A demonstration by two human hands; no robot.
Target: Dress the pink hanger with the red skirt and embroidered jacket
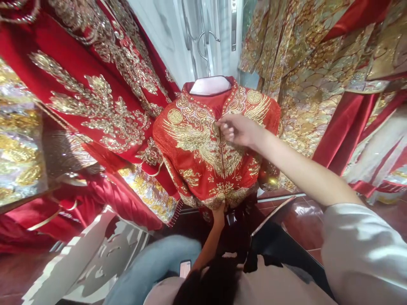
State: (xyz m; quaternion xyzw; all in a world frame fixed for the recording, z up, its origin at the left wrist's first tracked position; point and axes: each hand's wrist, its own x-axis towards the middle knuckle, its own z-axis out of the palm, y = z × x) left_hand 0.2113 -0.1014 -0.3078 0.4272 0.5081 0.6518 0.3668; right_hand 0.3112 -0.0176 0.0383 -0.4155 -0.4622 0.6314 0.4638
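Note:
A red jacket (203, 156) with gold phoenix embroidery hangs in front of me on a hanger (208, 46). At the upper front opening, just below the collar, my right hand (233, 130) is closed in a pinch on the jacket's edge. Whether it holds a fastener there is too small to tell. Below, my left hand (218, 208) grips the bottom hem at the centre, its fingers partly hidden by the cloth. The front edges meet along a line down the middle of the jacket.
Red garments with silver-gold beading (111, 106) hang at the left. Gold-patterned garments (305, 89) hang at the right. A white cut-out panel (104, 258) stands at lower left, near a phone (185, 268). Behind the hanger is a pale door with a metal lock plate (234, 25).

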